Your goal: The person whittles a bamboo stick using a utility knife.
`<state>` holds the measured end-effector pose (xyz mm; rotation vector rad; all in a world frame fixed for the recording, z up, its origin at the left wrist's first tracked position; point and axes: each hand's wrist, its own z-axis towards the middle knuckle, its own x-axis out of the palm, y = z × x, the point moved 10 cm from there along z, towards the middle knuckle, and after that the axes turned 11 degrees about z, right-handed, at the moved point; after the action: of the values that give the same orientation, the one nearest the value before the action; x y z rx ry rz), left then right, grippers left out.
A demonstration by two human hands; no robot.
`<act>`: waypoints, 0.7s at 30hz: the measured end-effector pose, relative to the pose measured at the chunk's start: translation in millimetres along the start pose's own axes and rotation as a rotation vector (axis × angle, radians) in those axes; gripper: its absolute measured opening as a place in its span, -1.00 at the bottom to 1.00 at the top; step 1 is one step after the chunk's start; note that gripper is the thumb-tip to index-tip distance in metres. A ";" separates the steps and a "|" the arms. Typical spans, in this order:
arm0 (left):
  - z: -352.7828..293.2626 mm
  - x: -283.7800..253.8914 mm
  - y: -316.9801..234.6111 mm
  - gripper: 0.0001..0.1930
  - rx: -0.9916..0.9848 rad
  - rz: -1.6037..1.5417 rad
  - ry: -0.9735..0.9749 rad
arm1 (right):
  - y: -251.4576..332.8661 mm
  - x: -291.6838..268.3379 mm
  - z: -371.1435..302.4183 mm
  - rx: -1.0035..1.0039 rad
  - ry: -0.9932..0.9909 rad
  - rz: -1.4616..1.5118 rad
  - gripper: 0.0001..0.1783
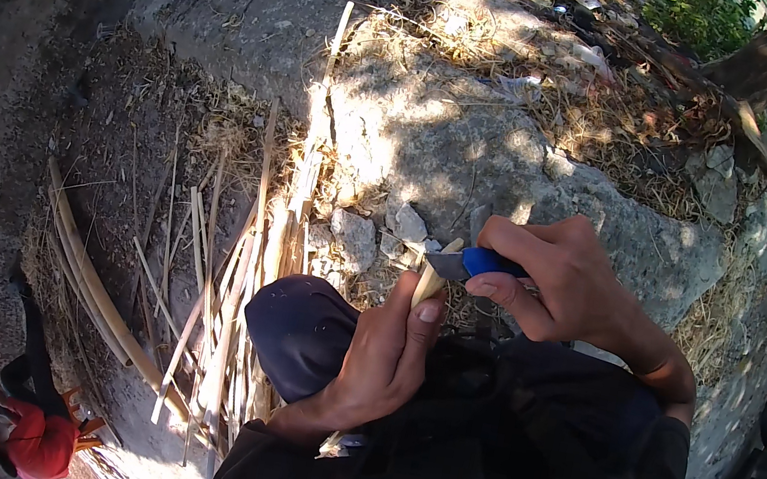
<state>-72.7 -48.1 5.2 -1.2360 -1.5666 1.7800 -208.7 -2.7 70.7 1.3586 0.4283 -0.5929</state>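
Wrapped round a pale strip of split wood or cane (431,284), my left hand (390,340) holds it upright above my knee, its thumb along the strip. The strip's upper end sticks out past the fingers. My right hand (554,280) grips the blue handle of a knife (493,264), thumb and fingers closed about it. Its short grey blade (446,264) points left and lies against the strip just above my left thumb. The far side of the strip is hidden by the blade and my fingers.
Long pale split strips (234,316) lie in a pile left of my knee. Thicker curved poles (95,293) rest farther left. A large grey rock (480,149) and loose stones (353,240) lie ahead. A person in red (43,441) sits at the lower left.
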 end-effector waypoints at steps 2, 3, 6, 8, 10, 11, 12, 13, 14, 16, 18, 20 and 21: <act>2.3 1.2 -2.6 -0.80 0.008 0.049 0.017 | -0.3 -0.4 0.3 0.000 -0.019 -0.019 -0.62; 3.3 0.4 -2.6 -0.83 -0.001 0.089 -0.003 | -0.5 -1.2 0.3 -0.001 -0.036 -0.036 -0.63; 1.0 -1.0 -6.3 -0.87 0.048 0.191 -0.103 | -4.9 0.0 2.4 0.002 -0.052 -0.008 -0.66; 0.3 -6.4 -14.3 -0.87 0.108 0.249 -0.178 | -8.0 0.0 3.7 -0.009 -0.067 -0.019 -0.66; 3.9 -2.7 -1.9 -0.87 -0.065 0.229 -0.084 | -9.1 -0.7 4.0 -0.024 -0.080 -0.028 -0.65; 4.2 -1.3 -0.8 -0.87 -0.064 0.231 -0.086 | -11.8 -0.2 4.1 -0.004 -0.074 -0.021 -0.65; 4.2 -2.7 -3.7 -0.88 -0.008 0.249 -0.144 | -14.6 0.4 4.2 0.015 -0.068 -0.014 -0.65; 4.2 -3.6 -6.0 -0.88 0.052 0.264 -0.197 | -16.7 -0.1 3.0 0.016 -0.070 -0.017 -0.65; 5.1 -2.8 -2.0 -0.88 0.055 0.263 -0.195 | -20.7 0.5 1.9 0.034 -0.062 -0.005 -0.64; 8.1 3.5 8.2 -0.87 0.017 0.266 -0.111 | -27.9 2.6 0.3 0.050 -0.059 0.005 -0.64; 11.1 5.5 9.2 -0.85 -0.013 0.254 -0.087 | -32.7 2.0 -1.4 0.020 -0.104 0.055 -0.69; 10.8 4.6 9.3 -0.83 -0.044 0.246 -0.072 | -37.3 4.1 -1.2 0.035 -0.090 0.072 -0.66; 10.1 4.9 9.6 -0.81 -0.056 0.233 -0.061 | -40.7 5.9 -1.1 0.055 -0.074 0.088 -0.63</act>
<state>-81.6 -51.7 -6.0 -1.4544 -1.5699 1.9448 -229.3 -6.7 35.3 1.3964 0.2925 -0.5836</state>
